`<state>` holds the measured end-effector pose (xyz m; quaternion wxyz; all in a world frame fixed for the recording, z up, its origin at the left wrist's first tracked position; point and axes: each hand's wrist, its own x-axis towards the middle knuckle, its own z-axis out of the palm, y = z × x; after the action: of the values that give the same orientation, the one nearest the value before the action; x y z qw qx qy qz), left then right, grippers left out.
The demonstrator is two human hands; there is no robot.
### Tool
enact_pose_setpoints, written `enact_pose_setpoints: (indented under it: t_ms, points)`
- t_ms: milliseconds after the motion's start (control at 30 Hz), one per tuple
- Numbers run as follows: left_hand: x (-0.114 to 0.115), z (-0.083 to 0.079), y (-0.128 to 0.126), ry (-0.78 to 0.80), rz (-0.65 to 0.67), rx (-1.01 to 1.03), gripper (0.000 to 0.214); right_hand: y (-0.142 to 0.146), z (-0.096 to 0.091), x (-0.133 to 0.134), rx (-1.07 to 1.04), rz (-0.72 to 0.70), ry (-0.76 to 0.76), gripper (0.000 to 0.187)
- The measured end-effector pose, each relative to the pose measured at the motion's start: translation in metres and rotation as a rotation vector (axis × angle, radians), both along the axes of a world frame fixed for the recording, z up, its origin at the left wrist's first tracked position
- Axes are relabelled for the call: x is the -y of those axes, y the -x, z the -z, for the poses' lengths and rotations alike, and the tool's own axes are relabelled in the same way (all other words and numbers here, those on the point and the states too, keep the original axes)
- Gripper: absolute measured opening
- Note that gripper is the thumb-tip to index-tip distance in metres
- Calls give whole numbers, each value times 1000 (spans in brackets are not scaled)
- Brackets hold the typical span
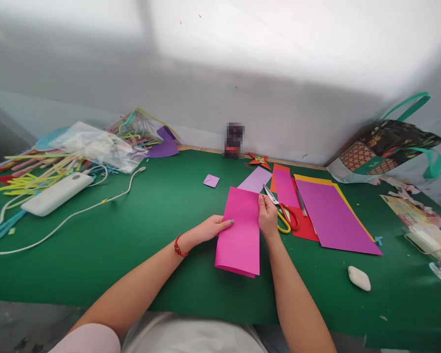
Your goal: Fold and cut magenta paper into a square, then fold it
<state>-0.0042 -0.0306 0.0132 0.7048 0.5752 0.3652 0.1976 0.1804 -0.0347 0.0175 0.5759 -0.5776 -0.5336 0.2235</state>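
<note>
Your left hand (210,229) and right hand (267,215) pinch the folded pink sheet (239,233) at its opposite edges, left of the scissors (283,212).

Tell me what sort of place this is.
Likely a paper-craft workspace: a pink sheet, scissors and a heap of straws on a green top.

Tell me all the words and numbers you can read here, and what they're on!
No words or numbers can be read here.
patterned bag: its print is too blurred to read.
printed sheet at the right edge: too small to read.
dark thing by the wall: blurred out.
white power bank: no label shows.
pink paper, held by the left hand and right hand: blank.
</note>
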Motion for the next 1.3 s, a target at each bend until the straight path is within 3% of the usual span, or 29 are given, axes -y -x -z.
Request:
enact_pose_setpoints:
  t_ms: [167,667,967,1133,1300]
  points:
    - [1,4,0,-2,52,-8,40,-6,2,-1,17,79,-10,35]
    - [4,12,-7,182,-135,117,48,-8,2,-4,-4,130,-32,36]
    - [4,2,-5,102,-59,74,49,-10,3,-4,-17,148,-25,37]
    - [1,5,-4,40,-36,-30,47,-16,3,-4,-6,267,-51,39]
    - [-1,8,-4,30,-41,-14,49,-16,4,-6,1,297,-49,42]
